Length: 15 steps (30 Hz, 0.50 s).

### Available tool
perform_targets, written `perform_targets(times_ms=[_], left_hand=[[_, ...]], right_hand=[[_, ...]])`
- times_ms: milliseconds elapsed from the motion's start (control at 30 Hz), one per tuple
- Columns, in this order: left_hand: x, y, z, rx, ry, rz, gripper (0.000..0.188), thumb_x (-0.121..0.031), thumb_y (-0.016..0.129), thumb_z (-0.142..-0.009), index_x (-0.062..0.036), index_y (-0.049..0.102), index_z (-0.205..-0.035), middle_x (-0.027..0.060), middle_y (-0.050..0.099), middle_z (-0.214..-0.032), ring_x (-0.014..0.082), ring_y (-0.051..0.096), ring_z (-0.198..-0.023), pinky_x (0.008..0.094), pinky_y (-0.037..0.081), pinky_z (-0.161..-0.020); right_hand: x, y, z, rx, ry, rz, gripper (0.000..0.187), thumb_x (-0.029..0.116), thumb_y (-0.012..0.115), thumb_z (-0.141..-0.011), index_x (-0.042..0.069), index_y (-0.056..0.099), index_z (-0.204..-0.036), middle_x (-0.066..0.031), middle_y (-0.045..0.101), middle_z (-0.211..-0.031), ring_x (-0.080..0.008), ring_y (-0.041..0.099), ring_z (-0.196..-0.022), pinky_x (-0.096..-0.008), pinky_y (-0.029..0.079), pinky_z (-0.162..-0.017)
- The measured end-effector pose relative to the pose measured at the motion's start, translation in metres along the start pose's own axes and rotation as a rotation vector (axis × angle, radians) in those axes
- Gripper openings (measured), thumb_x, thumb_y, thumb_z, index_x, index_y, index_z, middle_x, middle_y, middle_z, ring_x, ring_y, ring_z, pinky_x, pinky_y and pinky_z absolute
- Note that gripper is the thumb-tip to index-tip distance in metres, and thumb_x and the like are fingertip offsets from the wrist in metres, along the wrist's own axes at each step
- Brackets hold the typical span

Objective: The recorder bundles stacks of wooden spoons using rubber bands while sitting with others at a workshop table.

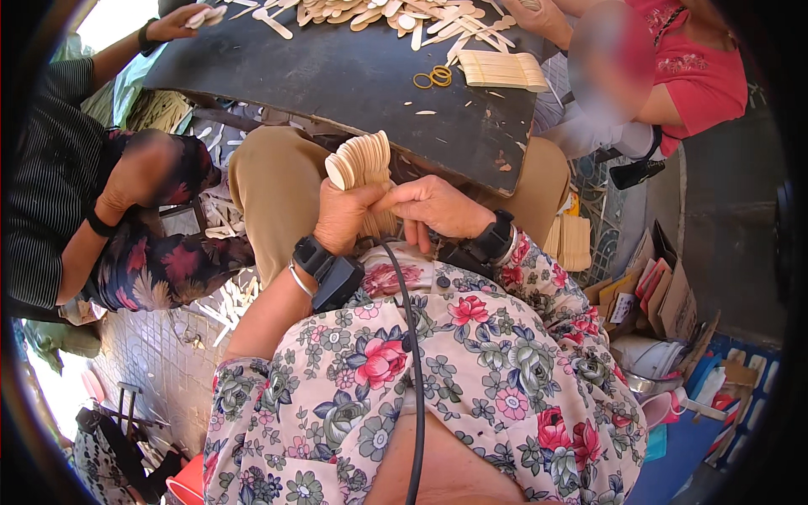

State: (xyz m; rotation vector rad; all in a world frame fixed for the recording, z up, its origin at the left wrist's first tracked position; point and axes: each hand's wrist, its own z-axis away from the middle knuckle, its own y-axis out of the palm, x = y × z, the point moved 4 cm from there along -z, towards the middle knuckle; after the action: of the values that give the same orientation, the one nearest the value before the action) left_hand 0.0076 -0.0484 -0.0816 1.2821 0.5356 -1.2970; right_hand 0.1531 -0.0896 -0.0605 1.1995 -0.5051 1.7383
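In front of my lap, my left hand (339, 216) is wrapped round a bundle of flat wooden spoons (362, 160). Their rounded ends fan out above the fist, and part of the bundle shows below it. My right hand (444, 207) is closed, its thumb and forefinger pressed to the right side of the bundle, next to the left fingers. Whether a band lies under those fingertips is hidden.
The dark table (337, 93) ahead bears a heap of loose wooden spoons (379, 13), yellow rubber bands (433, 77) and a stacked bundle (502, 70). Co-workers sit left and right. A black cable (414, 362) runs down my front. Cardboard (665, 295) stands at right.
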Motion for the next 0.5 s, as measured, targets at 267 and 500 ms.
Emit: perform_targets(times_ms=[267, 500], left_hand=[[-0.011, 0.002, 0.000, 0.025, 0.013, -0.038, 0.027, 0.003, 0.065, -0.081, 0.0017, 0.059, -0.107, 0.0093, 0.067, -0.090, 0.0187, 0.066, -0.078, 0.0325, 0.055, -0.070], [-0.057, 0.026, 0.002, 0.005, 0.643, -0.626, 0.028, -0.002, 0.066, -0.083, 0.0011, 0.065, -0.111, 0.0082, 0.070, -0.098, 0.0153, 0.066, -0.080, 0.0282, 0.053, -0.070]], right_hand=[[0.030, -0.021, 0.042, -0.311, -0.059, 0.234, 0.058, 0.024, 0.076, -0.079, -0.002, 0.055, -0.127, -0.0092, 0.061, -0.060, -0.0150, 0.060, -0.049, -0.0260, 0.046, -0.045], [0.099, -0.020, 0.059, -0.623, -0.564, 1.058, 0.085, 0.036, 0.083, -0.066, 0.002, 0.046, -0.135, -0.0210, 0.065, -0.100, -0.0346, 0.063, -0.091, -0.0379, 0.050, -0.082]])
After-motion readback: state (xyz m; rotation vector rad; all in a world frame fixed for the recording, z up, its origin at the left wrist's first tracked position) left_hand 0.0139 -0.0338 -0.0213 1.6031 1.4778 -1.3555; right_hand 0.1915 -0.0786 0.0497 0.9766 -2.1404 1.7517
